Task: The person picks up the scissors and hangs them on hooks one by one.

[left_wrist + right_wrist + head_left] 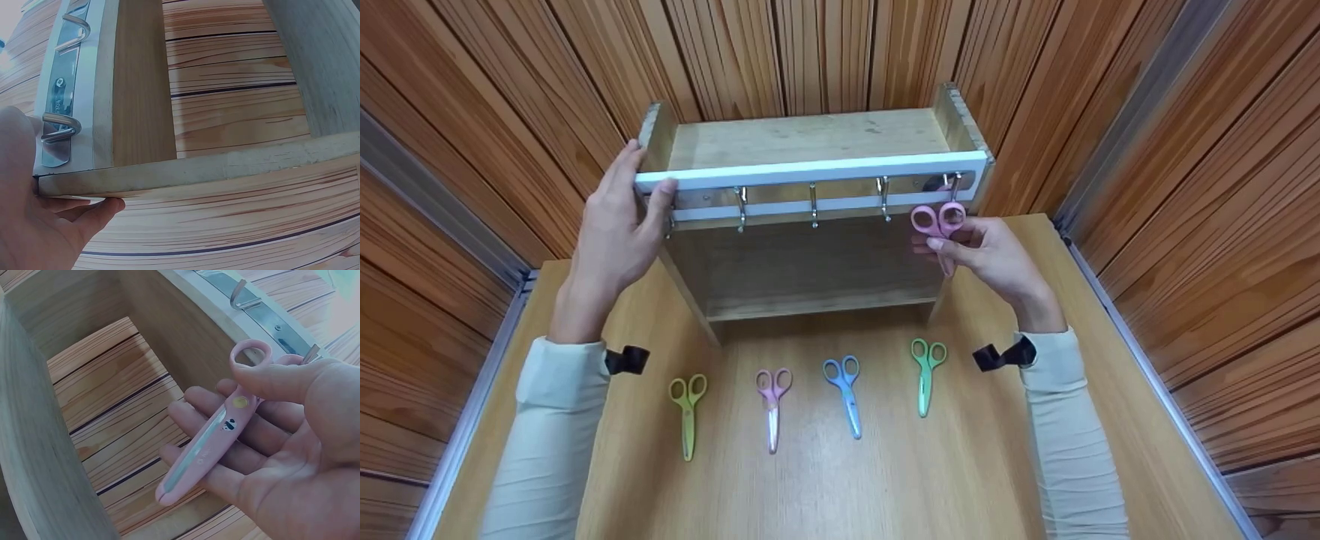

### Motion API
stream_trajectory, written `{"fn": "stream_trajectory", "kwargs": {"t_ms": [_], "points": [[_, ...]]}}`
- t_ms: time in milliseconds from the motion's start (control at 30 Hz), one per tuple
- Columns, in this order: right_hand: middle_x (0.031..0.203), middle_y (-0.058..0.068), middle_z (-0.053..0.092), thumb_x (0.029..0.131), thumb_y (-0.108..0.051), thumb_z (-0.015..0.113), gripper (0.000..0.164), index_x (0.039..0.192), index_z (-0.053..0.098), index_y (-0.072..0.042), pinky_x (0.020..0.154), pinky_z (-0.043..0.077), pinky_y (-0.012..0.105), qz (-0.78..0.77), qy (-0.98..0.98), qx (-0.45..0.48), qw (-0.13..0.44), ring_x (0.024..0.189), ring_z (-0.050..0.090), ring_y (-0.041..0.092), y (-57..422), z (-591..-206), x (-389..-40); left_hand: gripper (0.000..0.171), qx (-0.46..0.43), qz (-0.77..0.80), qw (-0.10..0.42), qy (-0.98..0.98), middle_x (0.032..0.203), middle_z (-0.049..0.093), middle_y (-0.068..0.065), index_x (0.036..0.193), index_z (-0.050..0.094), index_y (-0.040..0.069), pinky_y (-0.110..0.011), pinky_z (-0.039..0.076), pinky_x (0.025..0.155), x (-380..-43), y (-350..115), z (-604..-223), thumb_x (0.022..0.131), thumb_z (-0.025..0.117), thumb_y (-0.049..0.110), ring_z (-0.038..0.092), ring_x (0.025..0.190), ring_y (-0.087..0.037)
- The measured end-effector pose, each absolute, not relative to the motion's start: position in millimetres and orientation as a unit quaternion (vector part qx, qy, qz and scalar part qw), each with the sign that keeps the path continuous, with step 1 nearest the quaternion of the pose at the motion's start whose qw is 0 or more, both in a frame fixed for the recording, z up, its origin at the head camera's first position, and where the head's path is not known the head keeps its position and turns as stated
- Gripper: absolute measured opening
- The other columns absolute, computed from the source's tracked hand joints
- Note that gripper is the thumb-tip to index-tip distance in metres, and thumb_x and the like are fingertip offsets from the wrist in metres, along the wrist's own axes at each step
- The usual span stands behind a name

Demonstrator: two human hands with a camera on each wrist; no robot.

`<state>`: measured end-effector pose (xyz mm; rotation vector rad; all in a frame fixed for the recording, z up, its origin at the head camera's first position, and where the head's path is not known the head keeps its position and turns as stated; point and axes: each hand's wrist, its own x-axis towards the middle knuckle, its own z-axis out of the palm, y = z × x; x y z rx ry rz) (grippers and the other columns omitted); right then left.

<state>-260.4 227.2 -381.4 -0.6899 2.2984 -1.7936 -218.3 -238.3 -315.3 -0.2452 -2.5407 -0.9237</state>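
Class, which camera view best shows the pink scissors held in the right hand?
The right wrist view: the pink scissors appear large there, with their panda print visible. The head view shows them smaller and partly covered; the left wrist view doesn't show them.

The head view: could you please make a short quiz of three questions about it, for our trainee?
1. True or false: the blue scissors lie between the yellow-green scissors and the green scissors.
2. Which thing does the right hand hold? A) the green scissors; B) the pink scissors; C) the blue scissors.
3. How many pairs of scissors lie on the tabletop?

Key: 1. True; 2. B; 3. Four.
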Motion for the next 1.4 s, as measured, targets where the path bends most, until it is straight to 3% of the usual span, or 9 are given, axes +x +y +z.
{"fn": "stream_trajectory", "kwargs": {"t_ms": [200,367,633,733,833,933,1067,1400], "points": [[0.120,0.010,0.079,0.103,-0.019,0.069,0.033,0.132,0.070,-0.002,0.089,0.060,0.023,-0.574,0.788,-0.212,0.065,0.108,0.077,0.011,232,-387,-255,0.069,-0.093,-0.332,0.221,-0.912,0.174,0.027,-0.015,0.162,0.034,0.003,-0.056,0.023,0.132,-220,-238,-317,0.110,0.047,0.046,0.028,0.161,-0.037],[0.124,0.006,0.079,0.102,-0.021,0.071,0.037,0.133,0.069,-0.002,0.097,0.058,0.019,-0.563,0.803,-0.187,0.061,0.110,0.076,0.007,239,-397,-250,0.064,-0.102,-0.336,0.233,-0.907,0.173,0.030,-0.018,0.160,0.038,0.001,-0.056,0.024,0.132,-221,-240,-318,0.110,0.051,0.039,0.031,0.160,-0.038],[0.133,0.016,0.073,0.101,-0.028,0.072,0.043,0.137,0.068,-0.004,0.097,0.056,0.016,-0.529,0.834,-0.138,0.074,0.111,0.072,0.003,251,-420,-240,0.065,-0.096,-0.335,0.224,-0.910,0.173,0.028,-0.017,0.162,0.036,0.003,-0.056,0.022,0.133,-221,-240,-318,0.111,0.049,0.041,0.029,0.161,-0.038],[0.138,0.017,0.070,0.102,-0.031,0.071,0.046,0.139,0.066,-0.005,0.095,0.055,0.014,-0.511,0.847,-0.119,0.084,0.115,0.070,0.008,255,-428,-236,0.066,-0.094,-0.333,0.224,-0.911,0.173,0.029,-0.017,0.161,0.037,0.002,-0.056,0.022,0.133,-220,-240,-318,0.111,0.047,0.043,0.029,0.161,-0.037],[0.141,0.016,0.068,0.103,-0.033,0.069,0.048,0.142,0.064,-0.005,0.095,0.054,0.014,-0.503,0.853,-0.106,0.093,0.124,0.069,0.021,259,-436,-231,0.067,-0.094,-0.333,0.226,-0.910,0.173,0.029,-0.017,0.161,0.037,0.002,-0.056,0.022,0.133,-220,-239,-318,0.111,0.047,0.045,0.029,0.161,-0.038],[0.145,0.017,0.065,0.104,-0.034,0.068,0.051,0.145,0.060,-0.005,0.106,0.056,0.028,-0.500,0.855,-0.092,0.101,0.133,0.064,0.033,260,-443,-224,0.067,-0.096,-0.332,0.230,-0.910,0.173,0.029,-0.016,0.161,0.037,0.002,-0.056,0.023,0.132,-220,-239,-318,0.111,0.047,0.045,0.031,0.160,-0.038],[0.148,0.020,0.062,0.104,-0.036,0.066,0.054,0.147,0.057,-0.004,0.115,0.051,0.053,-0.491,0.861,-0.071,0.112,0.137,0.060,0.038,258,-454,-215,0.066,-0.095,-0.333,0.233,-0.909,0.173,0.030,-0.015,0.161,0.037,0.003,-0.057,0.025,0.132,-221,-239,-318,0.111,0.048,0.045,0.033,0.159,-0.039],[0.152,0.031,0.054,0.104,-0.034,0.067,0.066,0.153,0.045,0.004,0.115,0.048,0.059,-0.455,0.880,-0.068,0.121,0.141,0.053,0.047,248,-493,-192,0.062,-0.092,-0.336,0.241,-0.906,0.172,0.033,-0.017,0.159,0.040,0.001,-0.056,0.026,0.131,-222,-239,-320,0.110,0.052,0.038,0.035,0.158,-0.039]]}}
